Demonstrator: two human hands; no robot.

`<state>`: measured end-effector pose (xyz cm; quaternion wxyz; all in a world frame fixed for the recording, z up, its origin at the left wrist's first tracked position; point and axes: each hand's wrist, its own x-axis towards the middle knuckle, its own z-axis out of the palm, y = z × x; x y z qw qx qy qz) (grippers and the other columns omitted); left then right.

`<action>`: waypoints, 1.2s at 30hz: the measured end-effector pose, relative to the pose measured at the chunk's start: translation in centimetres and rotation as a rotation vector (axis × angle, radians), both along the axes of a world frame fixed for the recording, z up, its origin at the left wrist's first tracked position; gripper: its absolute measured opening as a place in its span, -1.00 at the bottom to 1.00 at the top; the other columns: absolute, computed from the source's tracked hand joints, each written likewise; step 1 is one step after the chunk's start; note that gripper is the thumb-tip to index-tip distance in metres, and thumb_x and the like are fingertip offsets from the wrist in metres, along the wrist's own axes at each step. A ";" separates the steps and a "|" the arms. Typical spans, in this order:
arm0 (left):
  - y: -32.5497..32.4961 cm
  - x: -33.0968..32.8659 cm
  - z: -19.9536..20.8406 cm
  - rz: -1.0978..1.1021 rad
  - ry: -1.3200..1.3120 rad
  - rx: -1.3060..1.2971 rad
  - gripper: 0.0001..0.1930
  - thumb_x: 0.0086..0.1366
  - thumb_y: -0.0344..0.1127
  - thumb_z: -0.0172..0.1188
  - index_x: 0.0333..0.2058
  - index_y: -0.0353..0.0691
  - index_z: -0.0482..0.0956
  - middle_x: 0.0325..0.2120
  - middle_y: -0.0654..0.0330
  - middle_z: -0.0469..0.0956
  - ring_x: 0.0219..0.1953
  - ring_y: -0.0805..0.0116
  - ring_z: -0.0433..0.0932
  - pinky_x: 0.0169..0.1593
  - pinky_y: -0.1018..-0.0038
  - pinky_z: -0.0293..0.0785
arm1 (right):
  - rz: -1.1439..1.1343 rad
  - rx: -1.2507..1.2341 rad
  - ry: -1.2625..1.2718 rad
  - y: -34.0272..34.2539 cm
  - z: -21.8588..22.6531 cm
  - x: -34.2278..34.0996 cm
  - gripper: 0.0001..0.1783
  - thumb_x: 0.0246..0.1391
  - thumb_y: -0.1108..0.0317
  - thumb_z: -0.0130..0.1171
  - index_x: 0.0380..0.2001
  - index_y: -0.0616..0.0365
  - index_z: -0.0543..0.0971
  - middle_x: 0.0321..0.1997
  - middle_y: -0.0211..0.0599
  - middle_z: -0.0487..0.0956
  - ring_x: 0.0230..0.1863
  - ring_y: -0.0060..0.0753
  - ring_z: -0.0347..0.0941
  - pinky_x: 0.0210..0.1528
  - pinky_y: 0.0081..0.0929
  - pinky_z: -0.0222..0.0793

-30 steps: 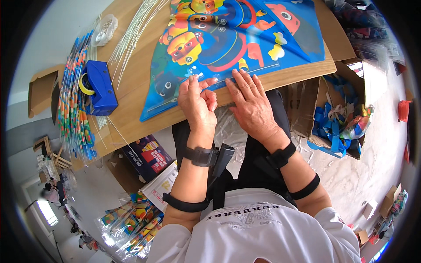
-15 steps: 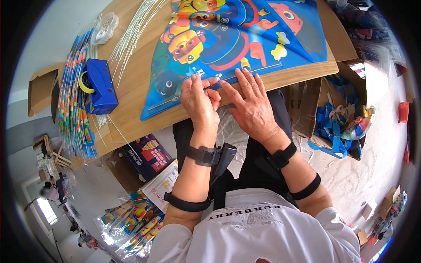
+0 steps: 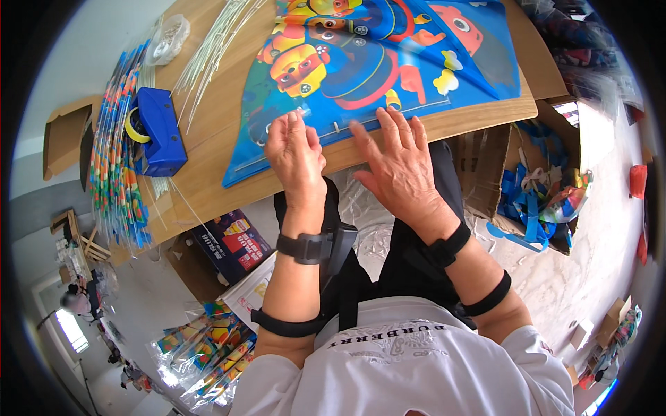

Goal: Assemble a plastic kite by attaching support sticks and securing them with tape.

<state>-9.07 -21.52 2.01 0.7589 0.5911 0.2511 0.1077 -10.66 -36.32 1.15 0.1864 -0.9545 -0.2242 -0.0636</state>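
Observation:
A blue plastic kite sheet (image 3: 347, 76) with colourful cartoon figures lies on the wooden table in front of me. Along its near edge runs a thin clear strip or rod (image 3: 427, 106), with a small white mark (image 3: 337, 127) on it. Over the left part of that edge is my left hand (image 3: 297, 156), its fingers curled together; whatever they pinch, if anything, is too small to make out. My right hand (image 3: 402, 166) has its fingers spread, the tips resting on the near edge of the sheet. Its index finger is slightly blurred.
At the left stand a blue tape dispenser (image 3: 163, 132) and a bundle of patterned packets (image 3: 121, 145). Farther back lie thin pale rods (image 3: 211, 62) and a clear tub (image 3: 168, 40). An open cardboard box (image 3: 485, 166) with scraps stands right, below the table edge (image 3: 479, 121).
My left hand has drawn away to the left from my right hand, along the sheet's edge. My right hand stays nearly in place, its index finger shifting slightly.

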 end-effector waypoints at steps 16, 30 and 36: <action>1.8 -1.4 -0.3 -0.136 0.187 -0.319 -0.59 0.34 -0.04 -0.05 -0.33 -0.38 0.40 -0.79 0.43 0.11 -0.81 0.65 0.04 -0.76 0.65 -0.04 | 0.001 0.016 -0.059 0.8 -0.2 0.0 -0.24 -0.24 0.28 0.30 0.13 -0.31 0.32 0.11 0.03 0.23 0.21 0.06 0.08 0.23 0.08 -0.08; 1.0 -1.5 -0.9 -0.109 0.152 -0.211 -0.62 0.35 -0.05 -0.05 -0.41 -0.32 0.42 -0.78 0.43 0.13 -0.81 0.67 0.05 -0.77 0.65 -0.06 | 0.028 -0.091 -0.068 1.3 -0.8 -0.3 -0.40 -0.01 0.34 0.06 0.15 -0.42 0.31 0.17 0.24 0.15 0.25 0.25 0.01 0.22 0.25 -0.15; 0.9 -1.6 -1.1 -0.113 0.137 -0.183 -0.62 0.34 -0.04 -0.03 -0.43 -0.29 0.44 -0.78 0.43 0.13 -0.79 0.68 0.05 -0.76 0.67 -0.07 | 0.022 -0.140 -0.061 1.7 -0.7 -0.4 -0.41 0.02 0.32 0.02 0.16 -0.43 0.29 0.20 0.24 0.13 0.27 0.26 -0.01 0.22 0.26 -0.16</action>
